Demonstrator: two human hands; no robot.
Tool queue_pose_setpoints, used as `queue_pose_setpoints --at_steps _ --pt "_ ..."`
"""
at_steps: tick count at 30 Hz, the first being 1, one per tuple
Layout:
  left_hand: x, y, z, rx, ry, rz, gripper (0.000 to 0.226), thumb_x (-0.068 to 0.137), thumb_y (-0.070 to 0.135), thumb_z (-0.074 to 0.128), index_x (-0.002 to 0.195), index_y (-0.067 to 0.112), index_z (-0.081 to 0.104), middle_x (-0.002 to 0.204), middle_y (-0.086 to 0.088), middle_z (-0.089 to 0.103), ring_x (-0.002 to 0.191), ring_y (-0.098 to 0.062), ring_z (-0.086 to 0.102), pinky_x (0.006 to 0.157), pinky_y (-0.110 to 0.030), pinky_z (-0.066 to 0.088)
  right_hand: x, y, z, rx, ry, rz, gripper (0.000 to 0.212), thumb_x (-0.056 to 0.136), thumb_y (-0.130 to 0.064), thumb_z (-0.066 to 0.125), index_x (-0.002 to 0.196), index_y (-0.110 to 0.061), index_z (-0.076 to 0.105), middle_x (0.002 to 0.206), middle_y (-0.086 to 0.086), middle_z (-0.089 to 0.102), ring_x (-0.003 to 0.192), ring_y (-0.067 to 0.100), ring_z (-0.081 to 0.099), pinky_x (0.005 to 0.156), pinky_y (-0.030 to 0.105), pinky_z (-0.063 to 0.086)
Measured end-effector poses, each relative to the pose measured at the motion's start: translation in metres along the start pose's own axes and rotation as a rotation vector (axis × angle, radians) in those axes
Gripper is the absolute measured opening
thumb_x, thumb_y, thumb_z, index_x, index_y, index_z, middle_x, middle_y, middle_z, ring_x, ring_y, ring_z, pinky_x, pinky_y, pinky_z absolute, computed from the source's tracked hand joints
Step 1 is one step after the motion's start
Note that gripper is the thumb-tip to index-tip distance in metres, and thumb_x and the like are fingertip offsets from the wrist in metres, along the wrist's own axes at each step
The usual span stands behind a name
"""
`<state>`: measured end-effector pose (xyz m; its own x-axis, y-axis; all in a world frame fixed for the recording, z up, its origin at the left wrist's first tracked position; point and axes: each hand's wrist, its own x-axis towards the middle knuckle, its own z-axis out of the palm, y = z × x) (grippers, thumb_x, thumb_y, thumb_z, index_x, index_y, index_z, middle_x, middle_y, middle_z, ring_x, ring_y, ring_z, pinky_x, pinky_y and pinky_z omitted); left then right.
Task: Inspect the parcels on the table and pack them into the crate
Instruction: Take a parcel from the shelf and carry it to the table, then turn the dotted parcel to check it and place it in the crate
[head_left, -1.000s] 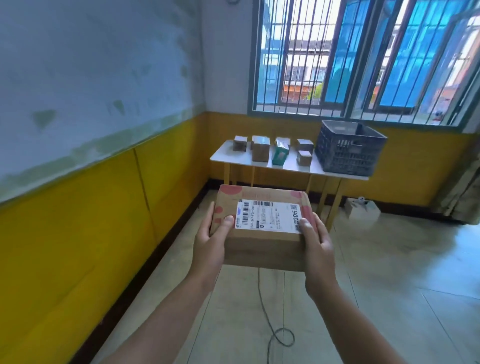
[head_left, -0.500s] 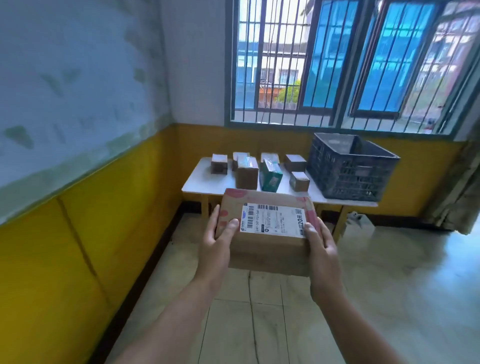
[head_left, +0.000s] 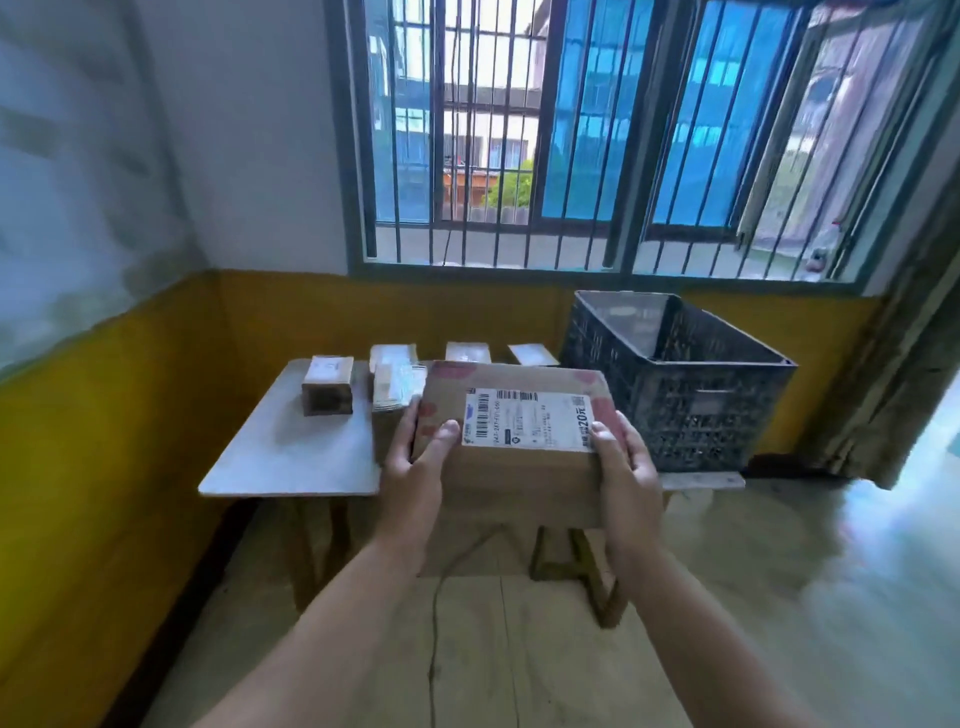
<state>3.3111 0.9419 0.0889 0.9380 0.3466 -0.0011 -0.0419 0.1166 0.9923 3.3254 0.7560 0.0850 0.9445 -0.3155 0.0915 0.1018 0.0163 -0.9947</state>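
I carry a brown cardboard parcel (head_left: 519, 467) with a white shipping label between both hands, in front of the table. My left hand (head_left: 415, 462) grips its left side with the thumb on top; my right hand (head_left: 626, 467) grips its right side. On the white table (head_left: 280, 457) ahead stand several small parcels: a small cube-like box (head_left: 328, 385) at the left, a taped box (head_left: 392, 387) partly hidden by the carried parcel, and two more (head_left: 468, 352) at the back. The dark plastic crate (head_left: 675, 379) stands on the table's right end, and what I see of its inside holds nothing.
A yellow and white wall runs along the left. A barred window fills the back wall above the table. A thin cable (head_left: 434, 623) trails over the tiled floor under the table. A curtain (head_left: 893, 364) hangs at the right, beside a bright opening.
I have walked closer to the table; it and the crate look much larger now. The parcel stays in both hands, now overlapping the table's middle and hiding some small parcels.
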Motion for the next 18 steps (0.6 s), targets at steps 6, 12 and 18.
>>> queue_pose_setpoints --at_steps 6,12,18 --pt "0.131 -0.006 0.047 -0.02 0.0 0.031 0.056 0.099 0.043 0.059 0.151 0.043 0.04 0.132 0.018 0.053 0.122 -0.009 0.05 0.097 -0.028 0.043 0.137 0.014 0.044 -0.025 -0.028 -0.015 0.061 0.092 -0.056 0.058 0.149 -0.036 0.045 0.137 -0.004 0.057 0.118 0.015 0.056 0.093 0.035 0.05" --pt "0.267 -0.021 0.09 -0.043 -0.022 0.022 0.048 0.099 0.046 0.057 0.145 0.049 0.042 0.128 0.017 0.056 0.112 -0.008 0.057 0.092 -0.029 0.054 0.267 0.037 0.095 -0.017 0.016 -0.025 0.05 0.1 -0.046 0.053 0.149 -0.037 0.045 0.132 -0.004 0.059 0.107 0.007 0.058 0.08 0.028 0.051" --pt "0.399 -0.014 0.126 -0.029 -0.055 0.055 0.052 0.099 0.046 0.057 0.147 0.049 0.038 0.119 0.024 0.057 0.112 -0.01 0.06 0.083 -0.021 0.056 0.389 0.04 0.148 -0.054 0.063 -0.029 0.05 0.1 -0.049 0.052 0.148 -0.035 0.046 0.134 -0.002 0.06 0.112 0.014 0.06 0.085 0.031 0.053"
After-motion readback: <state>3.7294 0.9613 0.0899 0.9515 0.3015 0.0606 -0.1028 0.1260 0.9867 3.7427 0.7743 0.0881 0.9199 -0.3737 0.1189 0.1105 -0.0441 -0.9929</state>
